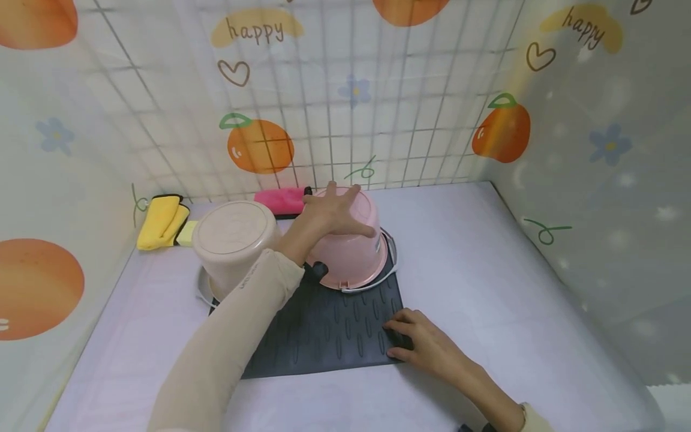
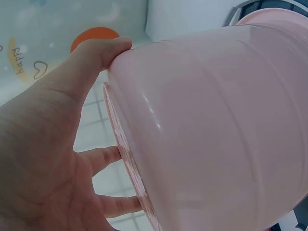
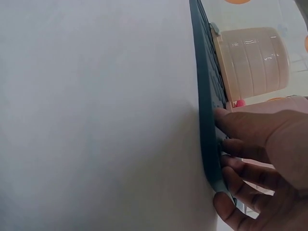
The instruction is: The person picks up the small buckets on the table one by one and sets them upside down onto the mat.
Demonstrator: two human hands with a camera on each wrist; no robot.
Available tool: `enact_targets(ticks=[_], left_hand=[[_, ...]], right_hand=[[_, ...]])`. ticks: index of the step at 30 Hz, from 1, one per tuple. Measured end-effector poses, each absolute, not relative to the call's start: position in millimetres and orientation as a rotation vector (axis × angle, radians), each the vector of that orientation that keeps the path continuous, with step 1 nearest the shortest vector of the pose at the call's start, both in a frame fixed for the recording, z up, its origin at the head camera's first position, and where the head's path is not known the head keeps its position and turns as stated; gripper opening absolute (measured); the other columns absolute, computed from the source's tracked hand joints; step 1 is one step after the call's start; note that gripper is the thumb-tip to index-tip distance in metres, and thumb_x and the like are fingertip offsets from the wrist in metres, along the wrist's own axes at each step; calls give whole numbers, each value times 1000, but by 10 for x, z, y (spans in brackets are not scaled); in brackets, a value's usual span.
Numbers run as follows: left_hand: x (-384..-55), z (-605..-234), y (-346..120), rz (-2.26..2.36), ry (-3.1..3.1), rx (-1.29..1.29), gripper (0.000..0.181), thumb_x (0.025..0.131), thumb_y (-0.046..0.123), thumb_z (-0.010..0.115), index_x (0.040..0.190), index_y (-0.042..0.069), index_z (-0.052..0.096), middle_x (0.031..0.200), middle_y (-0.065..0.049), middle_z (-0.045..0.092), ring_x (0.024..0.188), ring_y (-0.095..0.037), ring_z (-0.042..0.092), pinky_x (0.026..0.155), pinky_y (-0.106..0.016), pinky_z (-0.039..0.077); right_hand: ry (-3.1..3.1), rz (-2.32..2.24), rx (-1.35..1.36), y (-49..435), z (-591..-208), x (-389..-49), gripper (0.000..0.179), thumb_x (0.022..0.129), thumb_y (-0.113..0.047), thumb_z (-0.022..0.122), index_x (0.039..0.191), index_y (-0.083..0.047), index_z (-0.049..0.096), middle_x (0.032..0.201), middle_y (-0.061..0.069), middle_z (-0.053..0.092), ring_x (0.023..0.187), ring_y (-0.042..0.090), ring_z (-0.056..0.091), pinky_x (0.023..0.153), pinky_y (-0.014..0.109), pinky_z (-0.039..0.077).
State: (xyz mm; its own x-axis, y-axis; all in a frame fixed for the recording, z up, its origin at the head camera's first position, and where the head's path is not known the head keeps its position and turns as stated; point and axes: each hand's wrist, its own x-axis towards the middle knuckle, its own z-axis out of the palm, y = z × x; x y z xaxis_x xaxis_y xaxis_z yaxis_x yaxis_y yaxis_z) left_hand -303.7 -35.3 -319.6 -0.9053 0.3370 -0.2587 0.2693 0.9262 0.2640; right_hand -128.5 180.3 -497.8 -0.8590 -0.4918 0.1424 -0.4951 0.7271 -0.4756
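Note:
A pink bucket stands upside down on a dark ridged mat, its wire handle lying around the rim. Across the bucket's upturned base my left hand spreads its fingers. In the left wrist view, the thumb lies at the base's edge and two fingertips touch the bottom. Beside that forearm is a beige bucket, also inverted, its lower part overlapped by the sleeve. My right hand rests with loosely bent fingers at the mat's right edge; the right wrist view shows the fingertips along that edge.
Behind the buckets lies a pink cloth with dark trim. A folded yellow cloth and a pale yellow block are at the back left. A white grid panel under a printed curtain backs the white table.

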Motion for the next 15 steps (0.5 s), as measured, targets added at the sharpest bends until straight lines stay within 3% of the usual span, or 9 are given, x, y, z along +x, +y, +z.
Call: enact_targets(ticks=[5,15], left_hand=[[-3030,-3204,-293,310,2763,373,106,77,72,68,161,37,13,166,-16,0,138,-64,12,92,-73,41],[-3007,-3292,-254,295,2817,344,106,77,77,64,160,42,10,167,-12,-3,142,-61,4,97,-78,32]], right_hand=[[-2914,826,844,1807,-4978,-1289,44,83,-25,84,121,-5,71,118,1,57,109,18,54,93,39,50],[-2897,817,850,1830,-5005,-1296,44,82,-25,84,120,-6,71,117,0,57,108,17,53,91,38,50]])
